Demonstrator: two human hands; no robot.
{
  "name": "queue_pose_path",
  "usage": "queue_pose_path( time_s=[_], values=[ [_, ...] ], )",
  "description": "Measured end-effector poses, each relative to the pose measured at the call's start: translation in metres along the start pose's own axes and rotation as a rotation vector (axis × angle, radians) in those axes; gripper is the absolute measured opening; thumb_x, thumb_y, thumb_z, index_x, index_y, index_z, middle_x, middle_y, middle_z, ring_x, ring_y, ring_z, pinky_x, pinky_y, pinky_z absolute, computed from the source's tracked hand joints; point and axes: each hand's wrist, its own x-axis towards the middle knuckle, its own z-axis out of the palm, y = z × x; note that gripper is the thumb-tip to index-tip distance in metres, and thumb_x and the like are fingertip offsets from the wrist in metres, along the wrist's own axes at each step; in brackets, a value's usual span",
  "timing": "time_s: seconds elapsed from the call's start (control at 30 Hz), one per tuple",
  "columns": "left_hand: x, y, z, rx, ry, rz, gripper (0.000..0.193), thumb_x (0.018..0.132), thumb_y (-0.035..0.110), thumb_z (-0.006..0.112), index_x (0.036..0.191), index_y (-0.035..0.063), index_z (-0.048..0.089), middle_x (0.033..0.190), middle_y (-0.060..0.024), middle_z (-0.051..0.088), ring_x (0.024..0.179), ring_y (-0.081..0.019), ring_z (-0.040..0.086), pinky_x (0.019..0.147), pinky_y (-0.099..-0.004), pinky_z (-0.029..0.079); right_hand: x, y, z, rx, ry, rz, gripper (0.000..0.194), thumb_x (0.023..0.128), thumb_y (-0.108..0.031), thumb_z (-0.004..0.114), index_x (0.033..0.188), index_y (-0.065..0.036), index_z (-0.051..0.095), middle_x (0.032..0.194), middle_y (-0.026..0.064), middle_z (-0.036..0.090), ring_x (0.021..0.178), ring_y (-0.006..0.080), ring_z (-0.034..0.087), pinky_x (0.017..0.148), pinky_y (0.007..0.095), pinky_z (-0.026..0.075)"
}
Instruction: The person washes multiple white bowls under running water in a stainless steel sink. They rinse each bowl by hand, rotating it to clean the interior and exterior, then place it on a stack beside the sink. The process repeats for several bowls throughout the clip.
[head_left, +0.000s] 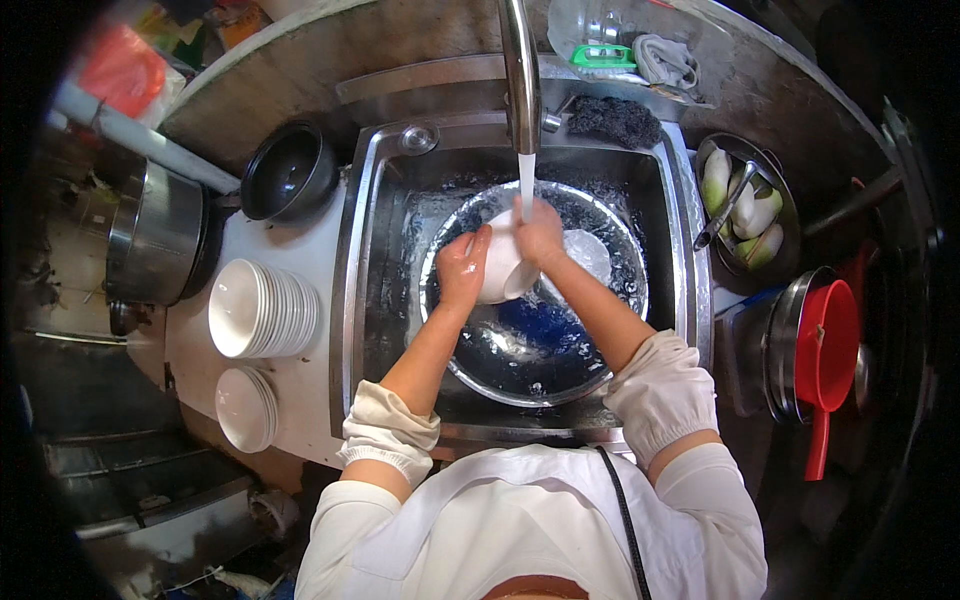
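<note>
Both hands hold a tilted white bowl (499, 262) above a round metal basin (534, 399) that stands in the stainless-steel sink (390, 315). My left hand (461, 270) grips the bowl's left side, its thumb along the wall. My right hand (540, 232) is on the far right side of the bowl, under the stream from the faucet (523, 97); its fingertips are partly hidden. Water fills the basin, and a pale round dish (589, 259) lies in it, partly covered by my right forearm.
Stacks of white bowls (262, 307) and white plates (246, 409) stand left, near a black bowl (289, 172). A dark scouring pad (615, 121) and green-handled brush (602, 56) lie behind. Rightward are a pan of pale green vegetables (742, 206) and a red strainer (827, 345).
</note>
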Motion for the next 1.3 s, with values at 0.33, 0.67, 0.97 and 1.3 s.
queue_pose_path(
  time_s=[0.33,0.67,0.97,1.3],
  values=[
    [0.028,-0.022,-0.005,-0.723,0.052,-0.574,0.043,0.085,0.036,0.053,0.102,-0.0039,0.055,0.103,-0.0122,0.057,0.09,-0.0206,0.053,0.08,-0.0331,0.043,-0.009,0.027,-0.023,1.436,-0.424,0.612,0.052,0.087,-0.046,0.043,0.117,-0.004,0.047,0.115,0.0155,0.053,0.107,0.0305,0.049,0.094,0.0404,0.036],
    [-0.017,-0.035,0.062,0.231,0.261,0.015,0.032,0.086,0.017,0.04,0.111,-0.0019,0.049,0.113,-0.0223,0.049,0.108,-0.0364,0.044,0.094,-0.041,0.032,-0.038,0.033,-0.015,1.827,-0.123,0.604,0.048,0.091,-0.039,0.037,0.122,-0.003,0.04,0.123,0.014,0.046,0.11,0.0301,0.046,0.095,0.0446,0.036],
    [-0.018,0.014,0.014,0.293,-0.136,0.581,0.031,0.081,0.01,0.046,0.111,0.0046,0.05,0.117,-0.0143,0.049,0.115,-0.0336,0.04,0.098,-0.0474,0.027,-0.035,0.025,-0.044,1.66,0.008,0.468,0.046,0.09,-0.037,0.041,0.118,-0.001,0.044,0.116,0.0139,0.051,0.106,0.0287,0.05,0.092,0.0433,0.038],
    [-0.025,0.017,0.004,0.533,-0.162,0.501,0.038,0.083,0.013,0.045,0.12,0.0025,0.043,0.123,-0.0163,0.044,0.118,-0.0375,0.035,0.1,-0.045,0.024,-0.037,0.021,-0.041,1.674,-0.034,0.514,0.045,0.089,-0.036,0.045,0.117,-0.001,0.045,0.113,0.0136,0.053,0.104,0.028,0.051,0.091,0.0427,0.039]
  ],
)
